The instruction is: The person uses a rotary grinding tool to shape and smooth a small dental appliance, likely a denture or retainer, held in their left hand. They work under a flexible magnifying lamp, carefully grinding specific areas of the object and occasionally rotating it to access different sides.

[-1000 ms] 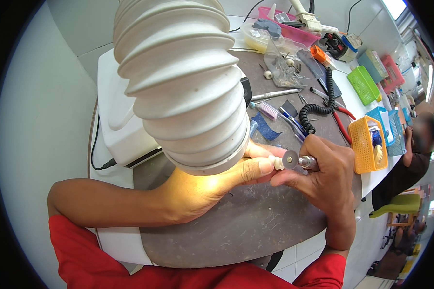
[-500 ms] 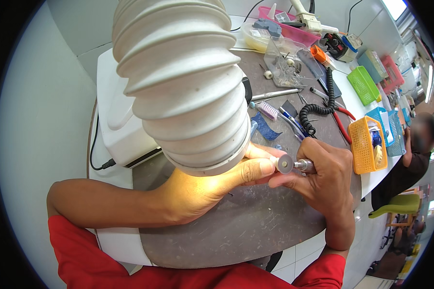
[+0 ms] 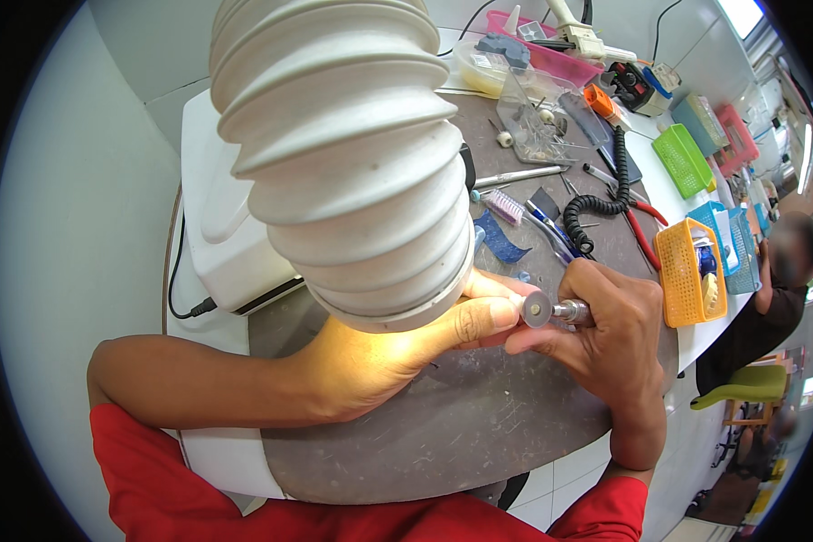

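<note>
My right hand [image 3: 619, 330] is closed round a metal rotary handpiece [image 3: 576, 313]. A round grey disc [image 3: 537, 309] sits at the handpiece's tip, its flat face toward me. Just left of the disc, the thumb and fingers of my left hand [image 3: 393, 357] are pressed together in a pinch. What they hold is hidden behind the thumb and the disc. The fingers of both hands meet close around the disc. A wide white ribbed hose [image 3: 352, 199] hangs over my left hand and covers part of it, and yellow light falls on that hand.
Beyond my hands lie a blue mesh strip [image 3: 500, 240], a small brush [image 3: 504, 208], a coiled black cord [image 3: 620, 172] and red-handled pliers [image 3: 643, 242]. A yellow basket [image 3: 682, 287] stands at right, a white machine [image 3: 230, 235] at left. Another person [image 3: 741, 334] sits far right.
</note>
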